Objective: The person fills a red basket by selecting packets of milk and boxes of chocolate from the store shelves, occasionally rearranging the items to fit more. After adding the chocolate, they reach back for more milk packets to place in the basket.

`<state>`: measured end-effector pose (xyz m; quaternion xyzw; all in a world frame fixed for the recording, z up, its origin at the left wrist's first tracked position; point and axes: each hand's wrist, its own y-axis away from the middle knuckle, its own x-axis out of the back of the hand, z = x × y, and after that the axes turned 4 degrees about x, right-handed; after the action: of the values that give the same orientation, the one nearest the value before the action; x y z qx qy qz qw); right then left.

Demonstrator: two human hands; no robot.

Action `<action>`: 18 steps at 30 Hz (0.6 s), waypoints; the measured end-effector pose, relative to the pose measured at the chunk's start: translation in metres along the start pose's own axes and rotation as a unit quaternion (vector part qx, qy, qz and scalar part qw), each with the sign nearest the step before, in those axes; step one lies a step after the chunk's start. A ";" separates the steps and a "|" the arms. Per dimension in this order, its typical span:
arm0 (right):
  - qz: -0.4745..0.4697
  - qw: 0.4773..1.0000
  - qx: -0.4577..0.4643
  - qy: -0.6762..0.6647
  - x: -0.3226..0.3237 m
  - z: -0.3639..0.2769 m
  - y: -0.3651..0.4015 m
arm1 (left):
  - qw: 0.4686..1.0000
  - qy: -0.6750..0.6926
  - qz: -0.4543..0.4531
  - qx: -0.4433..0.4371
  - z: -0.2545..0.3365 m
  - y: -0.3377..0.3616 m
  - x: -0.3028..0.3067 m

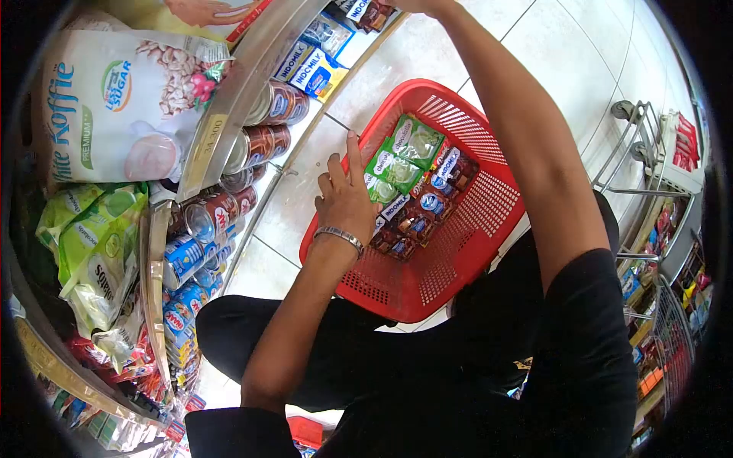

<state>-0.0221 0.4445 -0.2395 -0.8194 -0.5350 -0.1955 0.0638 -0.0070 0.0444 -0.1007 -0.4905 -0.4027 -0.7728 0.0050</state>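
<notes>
My left hand (343, 195) lies over the left rim of a red plastic shopping basket (427, 294), fingers spread, a metal band around its wrist. Inside the basket are green Chocolatos sachets (405, 156) and brown Indomilk sachets (427, 206), laid in rows. At the top edge of the view, my right hand (422, 4) reaches to the lower shelf, beside dark Indomilk packs (372, 14). Its fingers are mostly cut off by the frame, so a grip cannot be made out. Blue and yellow Indomilk packs (319, 74) stand farther along that shelf.
Shelves on the left carry a large Koffie bag (114, 107), green Chocolatos bags (95, 244) and several cans (206, 217). A metal shelf edge (263, 200) borders the white tiled floor (279, 237). A wheeled metal cart (637, 145) stands at right.
</notes>
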 end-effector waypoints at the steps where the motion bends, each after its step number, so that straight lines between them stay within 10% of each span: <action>1: 0.074 0.995 0.024 0.069 -0.006 -0.003 0.009 | 1.000 -0.001 0.005 -0.004 -0.001 0.000 -0.001; 3: 0.220 0.951 0.074 0.206 -0.018 -0.018 0.028 | 1.000 -0.002 0.012 -0.010 -0.001 -0.001 -0.002; 7: 0.224 0.932 -0.099 0.269 -0.037 -0.042 0.045 | 1.000 -0.008 0.007 0.001 0.001 -0.002 -0.002; 18: 0.299 0.919 -0.083 0.244 -0.072 -0.065 0.049 | 1.000 -0.008 0.012 -0.011 -0.001 0.002 -0.005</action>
<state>-0.0193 0.3420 -0.2027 -0.8703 -0.2148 -0.4051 0.1799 -0.0042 0.0410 -0.1034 -0.5016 -0.3886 -0.7729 0.0060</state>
